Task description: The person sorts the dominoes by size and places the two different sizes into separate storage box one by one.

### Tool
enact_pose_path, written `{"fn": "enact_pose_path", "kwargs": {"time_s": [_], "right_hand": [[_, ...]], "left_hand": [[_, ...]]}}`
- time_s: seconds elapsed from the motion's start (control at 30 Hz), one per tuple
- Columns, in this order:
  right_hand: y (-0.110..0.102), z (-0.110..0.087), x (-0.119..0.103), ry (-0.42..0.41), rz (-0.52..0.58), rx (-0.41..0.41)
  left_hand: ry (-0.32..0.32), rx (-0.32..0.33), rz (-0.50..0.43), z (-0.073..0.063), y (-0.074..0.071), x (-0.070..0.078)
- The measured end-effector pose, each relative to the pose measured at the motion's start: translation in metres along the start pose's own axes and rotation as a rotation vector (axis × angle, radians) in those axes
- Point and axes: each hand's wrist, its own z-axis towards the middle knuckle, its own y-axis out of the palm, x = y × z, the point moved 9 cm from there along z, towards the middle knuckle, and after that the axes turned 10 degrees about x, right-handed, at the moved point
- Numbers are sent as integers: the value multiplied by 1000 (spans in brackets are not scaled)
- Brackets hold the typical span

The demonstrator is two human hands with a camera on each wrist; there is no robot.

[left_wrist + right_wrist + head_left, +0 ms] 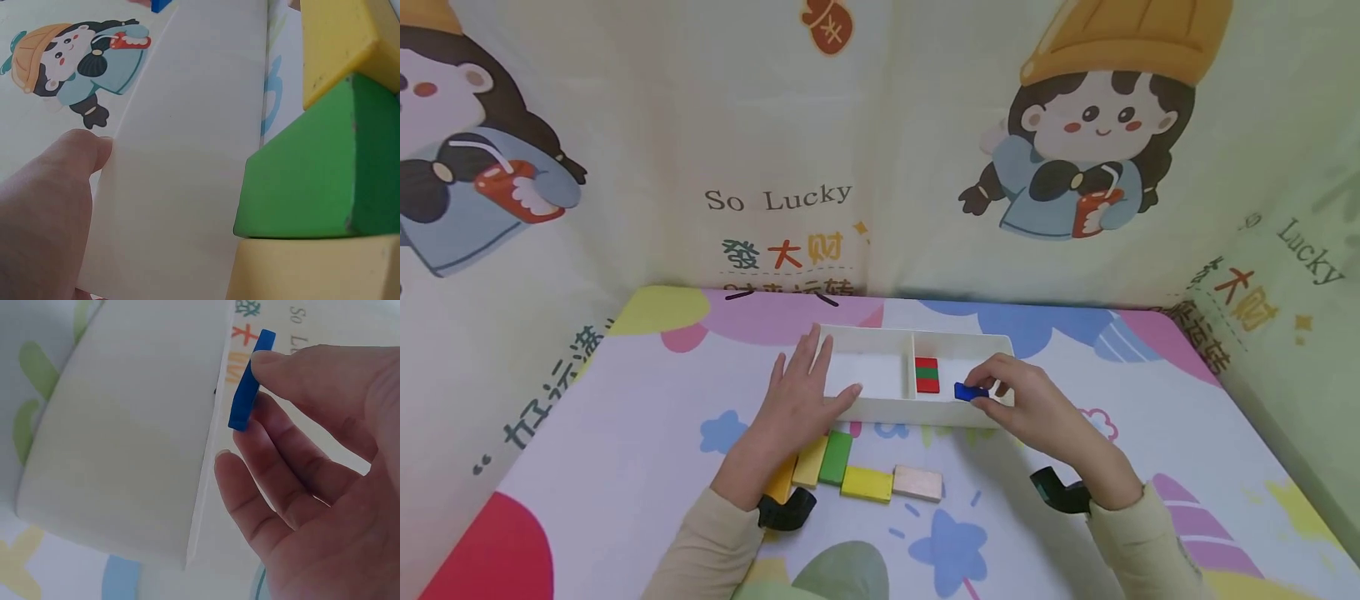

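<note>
A white box (880, 410) with two compartments stands on the table, its front wall filling much of both wrist views. My left hand (797, 408) lies over its left end with fingers spread, and the thumb (81, 153) touches the top rim of the front wall. My right hand (1037, 408) pinches a small blue block (250, 384) between thumb and fingers, above the right compartment near the front wall. Inside that compartment, against the divider, lie red and green blocks (927, 375) side by side. The left compartment shows a bare white floor.
In front of the box lie several wooden blocks: a green block (836, 457), a yellow block (867, 483), a pale pinkish block (917, 483), a light yellow block (809, 462) and an orange-yellow one (781, 481) partly behind my left wrist. A printed curtain (925, 250) hangs behind the table.
</note>
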Motion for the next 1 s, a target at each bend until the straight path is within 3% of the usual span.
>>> {"fn": "enact_pose_path", "kwargs": {"time_s": [0.33,0.7,0.87,1.0], "right_hand": [[21,20,19,100,-26,-149],[44,37,29,121,-10,-334],[56,37,34,145,-5,-427],[62,38,35,119,4,-467]], "left_hand": [[-7,12,2,0,-1,0],[-3,17,12,2,1,-1],[-11,1,4,-1,4,-1],[-6,-2,10,-1,5,0]]}}
